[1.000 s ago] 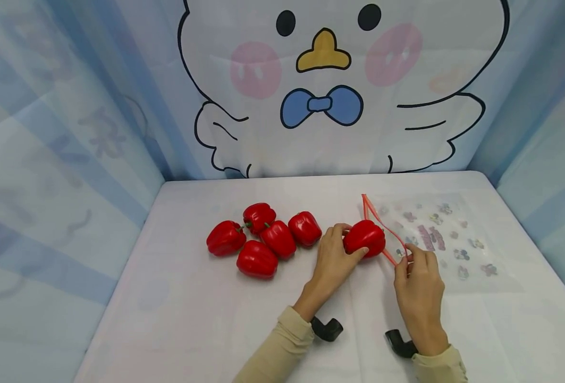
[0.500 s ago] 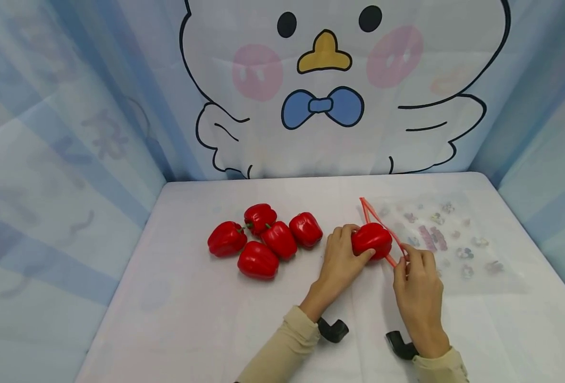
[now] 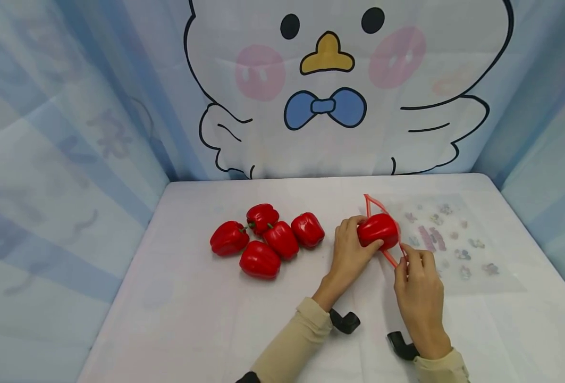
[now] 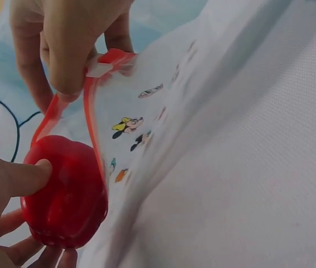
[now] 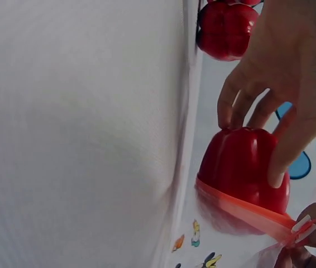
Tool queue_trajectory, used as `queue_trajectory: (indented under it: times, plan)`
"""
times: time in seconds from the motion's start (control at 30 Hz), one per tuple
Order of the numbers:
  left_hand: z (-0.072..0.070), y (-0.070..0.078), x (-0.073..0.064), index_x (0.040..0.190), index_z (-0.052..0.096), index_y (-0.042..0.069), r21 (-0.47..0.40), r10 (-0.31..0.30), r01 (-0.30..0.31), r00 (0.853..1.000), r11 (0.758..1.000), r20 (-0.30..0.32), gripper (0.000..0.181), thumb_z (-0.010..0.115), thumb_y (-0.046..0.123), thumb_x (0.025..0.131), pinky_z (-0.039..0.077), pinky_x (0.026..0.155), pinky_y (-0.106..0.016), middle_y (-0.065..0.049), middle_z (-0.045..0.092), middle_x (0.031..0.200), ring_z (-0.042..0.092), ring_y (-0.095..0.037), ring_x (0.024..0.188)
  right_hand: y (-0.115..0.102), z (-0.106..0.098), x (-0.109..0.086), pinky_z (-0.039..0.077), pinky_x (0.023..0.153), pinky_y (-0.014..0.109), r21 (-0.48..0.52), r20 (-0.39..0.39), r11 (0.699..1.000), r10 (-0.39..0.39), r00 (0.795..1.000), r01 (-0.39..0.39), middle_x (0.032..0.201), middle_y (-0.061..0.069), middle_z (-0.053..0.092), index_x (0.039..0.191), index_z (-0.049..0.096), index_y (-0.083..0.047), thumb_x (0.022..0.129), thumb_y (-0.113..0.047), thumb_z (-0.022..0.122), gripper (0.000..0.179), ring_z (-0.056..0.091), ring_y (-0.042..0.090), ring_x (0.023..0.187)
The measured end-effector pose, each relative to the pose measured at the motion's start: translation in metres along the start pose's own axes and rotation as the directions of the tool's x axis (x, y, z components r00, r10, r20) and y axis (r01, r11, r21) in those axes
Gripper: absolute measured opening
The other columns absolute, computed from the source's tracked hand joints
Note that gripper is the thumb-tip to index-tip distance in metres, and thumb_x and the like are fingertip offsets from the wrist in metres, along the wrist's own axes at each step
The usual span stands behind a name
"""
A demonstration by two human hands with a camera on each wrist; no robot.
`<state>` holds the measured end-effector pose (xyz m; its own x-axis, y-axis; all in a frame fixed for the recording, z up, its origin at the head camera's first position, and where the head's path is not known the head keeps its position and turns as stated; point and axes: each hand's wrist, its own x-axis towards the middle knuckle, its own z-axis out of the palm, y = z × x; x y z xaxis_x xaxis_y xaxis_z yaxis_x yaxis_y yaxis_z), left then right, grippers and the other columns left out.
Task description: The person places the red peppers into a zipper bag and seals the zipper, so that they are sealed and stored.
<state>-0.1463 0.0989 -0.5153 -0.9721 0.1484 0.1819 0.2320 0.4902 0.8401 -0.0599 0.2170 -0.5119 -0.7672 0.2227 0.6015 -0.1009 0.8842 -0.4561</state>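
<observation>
A red bell pepper is in my left hand, gripped between thumb and fingers. Its front end sits inside the mouth of a clear zip bag printed with cartoon figures; in the right wrist view the pepper's tip shows through the film below the orange-red zip edge. My right hand pinches one corner of that edge, close to a white slider. The mouth is spread around the pepper. The rest of the bag lies flat on the table.
Several red bell peppers lie grouped to the left of my left hand on the white-covered table. A curtain with a cartoon bird stands behind the table. Black wrist mounts sit under both wrists.
My left hand has moved right with the bell pepper, from the bag's mouth edge to partly inside it. The right hand stays nearly still, holding the zip edge.
</observation>
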Motion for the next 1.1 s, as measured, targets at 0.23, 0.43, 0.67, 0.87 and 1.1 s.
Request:
queue_trajectory:
  times: [0.23,0.43,0.67,0.87,1.1]
  plan:
    - [0.01,-0.002,0.006,0.135,0.059,0.012,-0.055,0.02,-0.022,0.998,0.998,-0.052,0.055,0.085,0.021,0.088,0.05,0.098,-0.026,-0.005,0.066,0.133,0.056,-0.016,0.118,-0.003,0.001,-0.001,0.06,0.06,0.054,0.009,0.018,1.0,0.01,1.0,-0.01,0.099,0.025,0.06,0.123,0.069,0.006,0.089,0.01,0.071,0.033,0.064,0.036,0.067]
    - [0.018,-0.002,0.013,0.137,0.062,0.011,-0.088,0.054,-0.059,0.997,0.994,-0.053,0.053,0.084,0.018,0.089,0.05,0.093,-0.018,-0.005,0.066,0.133,0.057,-0.014,0.117,0.001,0.001,0.001,0.058,0.056,0.054,0.004,-0.015,0.999,-0.037,0.999,0.038,0.098,0.026,0.059,0.122,0.068,0.007,0.091,0.01,0.068,0.031,0.062,0.037,0.065]
    - [0.027,-0.002,0.018,0.136,0.064,0.012,-0.109,0.095,-0.097,0.995,0.989,-0.026,0.048,0.081,0.012,0.091,0.049,0.082,-0.01,-0.006,0.068,0.131,0.059,-0.011,0.109,0.004,0.0,0.0,0.057,0.055,0.055,0.01,-0.024,0.998,-0.056,0.998,0.056,0.099,0.026,0.059,0.122,0.069,0.004,0.091,0.01,0.067,0.031,0.061,0.038,0.063]
    - [0.031,-0.003,0.023,0.134,0.067,0.012,-0.166,0.085,-0.087,0.996,0.982,-0.014,0.049,0.085,0.014,0.088,0.053,0.081,-0.012,-0.006,0.072,0.117,0.06,-0.007,0.101,0.004,-0.001,0.0,0.057,0.053,0.055,0.006,-0.027,0.997,-0.072,0.997,0.073,0.1,0.026,0.059,0.121,0.07,0.005,0.09,0.011,0.068,0.032,0.062,0.039,0.063]
    - [0.035,-0.004,0.031,0.131,0.068,0.01,-0.249,0.089,-0.077,0.995,0.965,0.036,0.048,0.085,0.01,0.086,0.052,0.076,-0.007,-0.008,0.075,0.113,0.064,-0.007,0.092,0.004,-0.003,0.001,0.056,0.052,0.054,-0.02,-0.015,0.994,-0.106,0.994,0.105,0.1,0.027,0.059,0.122,0.069,0.005,0.087,0.013,0.07,0.036,0.061,0.039,0.063]
